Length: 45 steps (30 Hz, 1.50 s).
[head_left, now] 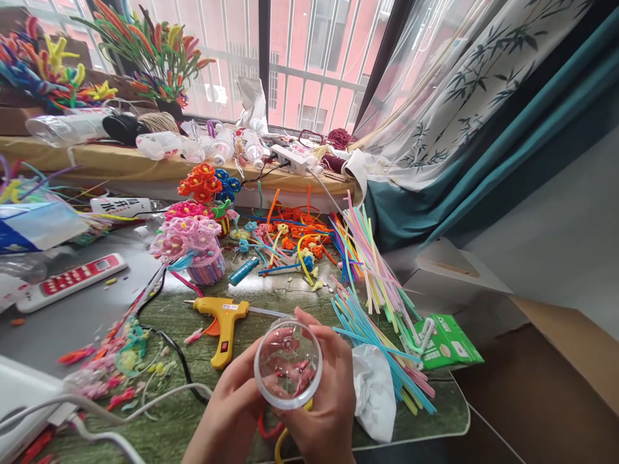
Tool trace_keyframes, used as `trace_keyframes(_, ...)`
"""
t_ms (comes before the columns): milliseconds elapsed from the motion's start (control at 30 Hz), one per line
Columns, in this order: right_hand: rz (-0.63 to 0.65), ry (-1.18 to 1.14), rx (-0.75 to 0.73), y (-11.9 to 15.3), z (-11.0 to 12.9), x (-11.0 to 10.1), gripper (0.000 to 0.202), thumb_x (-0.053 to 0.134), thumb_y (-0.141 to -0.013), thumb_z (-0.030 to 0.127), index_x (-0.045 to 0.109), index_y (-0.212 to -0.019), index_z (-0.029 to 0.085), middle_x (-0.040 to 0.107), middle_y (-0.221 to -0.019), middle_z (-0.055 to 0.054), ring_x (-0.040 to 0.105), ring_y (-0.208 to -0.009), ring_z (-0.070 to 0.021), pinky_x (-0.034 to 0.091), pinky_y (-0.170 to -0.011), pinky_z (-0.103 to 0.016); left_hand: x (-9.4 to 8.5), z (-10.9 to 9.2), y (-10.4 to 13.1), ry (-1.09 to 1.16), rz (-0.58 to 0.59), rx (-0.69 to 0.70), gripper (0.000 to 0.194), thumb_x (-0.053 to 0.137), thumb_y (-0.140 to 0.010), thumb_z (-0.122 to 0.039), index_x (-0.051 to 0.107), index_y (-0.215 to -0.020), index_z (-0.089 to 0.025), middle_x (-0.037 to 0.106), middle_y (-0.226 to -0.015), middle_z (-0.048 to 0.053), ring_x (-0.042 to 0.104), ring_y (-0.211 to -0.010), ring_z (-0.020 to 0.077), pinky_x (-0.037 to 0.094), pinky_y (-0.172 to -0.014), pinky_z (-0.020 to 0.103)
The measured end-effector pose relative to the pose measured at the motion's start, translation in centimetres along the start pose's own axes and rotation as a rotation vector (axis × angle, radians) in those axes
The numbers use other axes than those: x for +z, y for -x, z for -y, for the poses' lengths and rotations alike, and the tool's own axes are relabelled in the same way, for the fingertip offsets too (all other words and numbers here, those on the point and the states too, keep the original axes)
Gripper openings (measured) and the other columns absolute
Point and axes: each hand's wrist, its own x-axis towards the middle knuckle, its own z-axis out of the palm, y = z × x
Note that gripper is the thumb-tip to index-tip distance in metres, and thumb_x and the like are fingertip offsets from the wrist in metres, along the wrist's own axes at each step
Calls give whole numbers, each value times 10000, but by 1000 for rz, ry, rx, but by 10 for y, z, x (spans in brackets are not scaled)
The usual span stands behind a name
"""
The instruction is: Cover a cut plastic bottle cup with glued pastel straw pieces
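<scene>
A clear plastic cup (285, 405) is held between both hands at the front of the table, its round mouth tilted up towards me. My left hand (236, 394) grips it from the left, and my right hand (331, 374) wraps round its right side and underneath. Reddish shapes show through its clear wall; I cannot tell whether they lie inside or behind. Just left of the cup, a yellow hot glue gun (225, 316) lies on its side with a glue stick in its back end. Red and yellow pipe cleaners (282, 444) show partly below my hands.
Pipe cleaners in bundles (382, 341) lie at the right beside a crumpled white tissue (374, 393) and a green packet (447, 341). Behind stand a pink flower pot (206, 265), a teal lighter (244, 271) and loose flowers (290, 241). A black cable (178, 354) crosses the left side.
</scene>
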Motion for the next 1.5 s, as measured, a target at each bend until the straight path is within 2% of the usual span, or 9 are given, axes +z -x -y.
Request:
trace_keyframes(167,-16,-36,35,1,-5,-1,643,753,-698,228,459,-1270,239,570,-1350,-147,578,-1224,-340,504,-981,-477,-4,6,-4,-53,-89,61,364,796,-611,-298,773,-956,-185,777,-951,65,689,-975,284,565,-831,301)
trace_keyframes(267,-27,-37,83,1,-8,2,652,752,-710,268,445,-1285,241,571,-1352,-134,575,-1229,-326,494,-998,-471,-8,10,-9,-135,-77,138,371,814,-638,-369,756,-958,-192,770,-958,57,684,-994,280,566,-844,296)
trace_keyframes(500,-104,72,174,-4,-8,8,623,759,-694,269,500,-1259,226,654,-1234,-87,623,-1156,-274,523,-956,-380,-9,20,-15,-476,-116,428,563,739,-738,-398,575,-1251,-234,672,-1223,89,684,-972,256,579,-742,278)
trace_keyframes(633,-38,70,178,-5,-7,6,601,742,-684,230,533,-1247,248,669,-1204,-52,640,-1119,-254,520,-958,-355,-3,19,-14,-569,-112,494,551,707,-764,-374,566,-1280,-242,652,-1262,78,642,-1103,270,542,-924,333)
trace_keyframes(833,25,0,156,-6,-6,7,609,746,-692,246,546,-1267,236,669,-1207,-62,638,-1122,-257,532,-940,-334,6,14,-10,-539,-131,480,583,731,-723,-422,588,-1258,-239,653,-1259,88,636,-1124,293,564,-900,337)
trace_keyframes(1067,-19,-60,185,-5,-7,0,495,704,-790,386,571,-1241,232,663,-1208,-90,623,-1131,-274,500,-984,-399,-7,13,-11,-528,-114,384,554,774,-679,-465,656,-1152,-203,730,-1069,85,672,-705,196,582,-679,285)
trace_keyframes(1267,-38,-67,184,-7,-7,-2,380,617,-883,368,566,-1225,210,685,-1131,-109,667,-1016,-250,552,-875,-390,-7,9,-8,-351,-80,307,646,789,-597,-606,702,-1081,-186,744,-1054,111,696,-871,288,576,-769,341)
trace_keyframes(1400,-95,-73,221,-9,-8,-2,307,597,-901,382,600,-1148,200,704,-1028,-91,682,-914,-218,560,-797,-341,-9,9,-8,-345,-99,305,638,765,-598,-659,717,-1020,-183,748,-870,72,653,-649,216,564,-702,330)
trace_keyframes(1500,-136,-90,267,-11,-7,-4,256,612,-890,394,641,-1051,196,712,-940,-68,676,-818,-189,555,-727,-296,-11,8,-8,-390,-106,311,645,711,-633,-704,725,-997,-171,702,-687,40,621,-607,207,540,-641,307)
